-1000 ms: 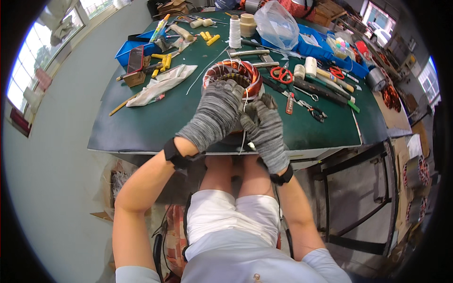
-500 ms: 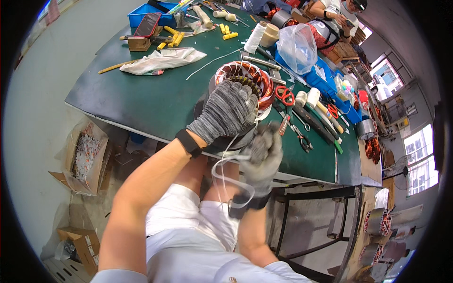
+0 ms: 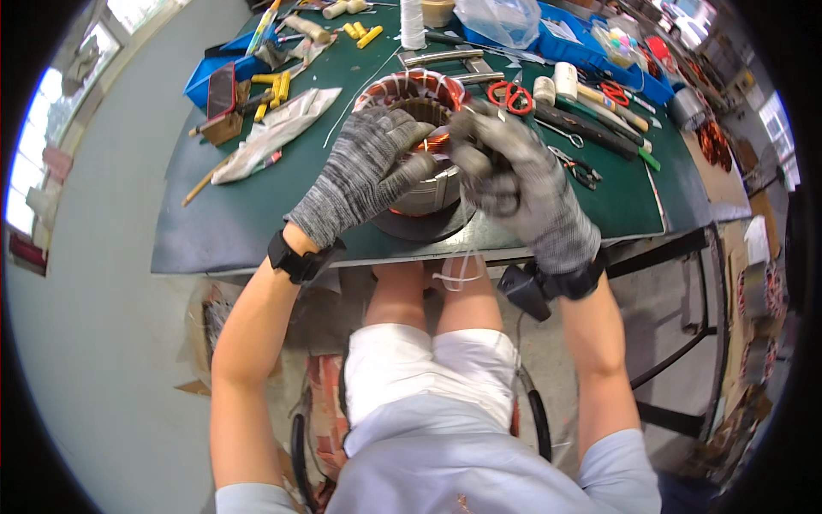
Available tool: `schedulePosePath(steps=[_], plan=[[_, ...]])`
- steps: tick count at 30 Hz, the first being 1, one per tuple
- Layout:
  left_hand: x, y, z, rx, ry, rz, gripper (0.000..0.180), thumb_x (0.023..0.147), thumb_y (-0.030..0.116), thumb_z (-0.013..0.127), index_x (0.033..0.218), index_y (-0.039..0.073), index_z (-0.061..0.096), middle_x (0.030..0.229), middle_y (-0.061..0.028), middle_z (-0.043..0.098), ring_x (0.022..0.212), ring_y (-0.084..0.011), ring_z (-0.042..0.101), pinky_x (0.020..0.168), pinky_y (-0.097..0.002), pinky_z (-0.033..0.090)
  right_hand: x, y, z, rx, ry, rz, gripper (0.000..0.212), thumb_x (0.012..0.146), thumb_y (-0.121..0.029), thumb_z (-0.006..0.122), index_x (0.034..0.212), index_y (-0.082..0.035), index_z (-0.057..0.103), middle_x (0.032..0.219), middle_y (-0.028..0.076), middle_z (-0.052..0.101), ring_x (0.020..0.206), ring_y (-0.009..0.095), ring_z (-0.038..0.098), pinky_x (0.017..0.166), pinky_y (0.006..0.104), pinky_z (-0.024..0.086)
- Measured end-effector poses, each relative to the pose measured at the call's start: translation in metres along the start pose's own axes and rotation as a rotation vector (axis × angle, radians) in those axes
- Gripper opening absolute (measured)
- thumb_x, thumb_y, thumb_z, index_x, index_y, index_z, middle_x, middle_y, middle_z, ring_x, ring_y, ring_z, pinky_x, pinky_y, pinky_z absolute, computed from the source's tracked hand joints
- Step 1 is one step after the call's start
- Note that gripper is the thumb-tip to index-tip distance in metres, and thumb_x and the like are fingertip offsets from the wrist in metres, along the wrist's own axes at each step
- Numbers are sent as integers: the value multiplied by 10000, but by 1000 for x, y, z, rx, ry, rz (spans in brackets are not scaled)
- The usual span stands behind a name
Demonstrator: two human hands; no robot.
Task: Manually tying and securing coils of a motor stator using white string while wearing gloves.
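A motor stator point(image 3: 428, 197) with copper windings and white lacing around its rim stands upright on a dark round base near the table's front edge. My left hand point(image 3: 364, 167), in a grey knitted glove, lies at its left rim, thumb and fingers apart around a gap where orange copper wire shows. At the right rim is my right hand point(image 3: 522, 176), gloved too and somewhat blurred, its fingers curled together; what they hold is hidden. A loop of white cord point(image 3: 462, 272) hangs below the table edge between my forearms.
Red-handled scissors point(image 3: 510, 98), pliers point(image 3: 582, 170) and mallets lie right of the stator. Behind it stands a white thread spool point(image 3: 412, 26). A cloth point(image 3: 278, 137), yellow rolls and a phone point(image 3: 221, 90) on a block are at left. Blue bins point(image 3: 569, 47) line the back.
My right hand has come up from below the table edge to the stator's right rim. My left hand has moved off the top toward the left, its fingers spreading. The view has shifted.
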State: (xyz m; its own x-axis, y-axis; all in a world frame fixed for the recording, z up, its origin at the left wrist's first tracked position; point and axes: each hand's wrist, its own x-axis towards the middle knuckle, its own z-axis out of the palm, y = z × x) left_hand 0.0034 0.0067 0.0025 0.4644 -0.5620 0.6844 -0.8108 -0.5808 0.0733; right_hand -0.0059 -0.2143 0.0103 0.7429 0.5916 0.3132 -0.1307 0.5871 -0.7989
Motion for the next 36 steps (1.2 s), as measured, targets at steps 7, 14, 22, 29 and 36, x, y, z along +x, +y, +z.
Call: schedulePosePath(steps=[7, 14, 22, 29, 36], plan=[[16, 14, -10, -79, -237, -328, 306, 775, 219, 658, 1003, 15, 634, 995, -163, 614, 994, -327, 538, 925, -429, 385, -9, -24, -37, -1410, 542, -245, 294, 893, -115, 502, 1175, -44, 542, 914, 132, 607, 773, 280, 568, 656, 370, 480], [23, 13, -17, 127, -319, -208, 410, 788, 297, 623, 1088, 20, 595, 1111, -187, 567, 1062, -366, 496, 949, -444, 374, -50, 42, 12, -1466, 592, -558, 214, 809, -48, 612, 1005, -122, 652, 1016, 115, 619, 898, 275, 577, 799, 357, 482], [42, 17, -29, -33, -453, -294, 409, 816, 306, 597, 1168, 101, 567, 1094, -168, 562, 1092, -326, 501, 945, -403, 390, 8, 92, 19, -1639, 635, -438, 464, 803, -13, 575, 1228, -161, 463, 1101, 145, 542, 965, 329, 554, 786, 398, 484], [41, 17, -27, 293, -571, -371, 704, 763, 540, 599, 1288, 91, 461, 1362, -128, 439, 1362, -294, 246, 1114, -501, 13, -40, 79, 11, -902, 495, -469, 368, 871, -88, 530, 1232, -106, 457, 1116, 146, 529, 939, 246, 570, 795, 347, 460], [20, 37, -9, 409, 43, -239, 979, 674, 496, 684, 1421, 48, 239, 1497, -112, 214, 1400, -346, 71, 1108, -519, -29, 5, 19, 11, -1505, 250, -862, 393, 820, -96, 564, 1207, -43, 529, 1153, 178, 571, 1077, 332, 543, 949, 415, 414]])
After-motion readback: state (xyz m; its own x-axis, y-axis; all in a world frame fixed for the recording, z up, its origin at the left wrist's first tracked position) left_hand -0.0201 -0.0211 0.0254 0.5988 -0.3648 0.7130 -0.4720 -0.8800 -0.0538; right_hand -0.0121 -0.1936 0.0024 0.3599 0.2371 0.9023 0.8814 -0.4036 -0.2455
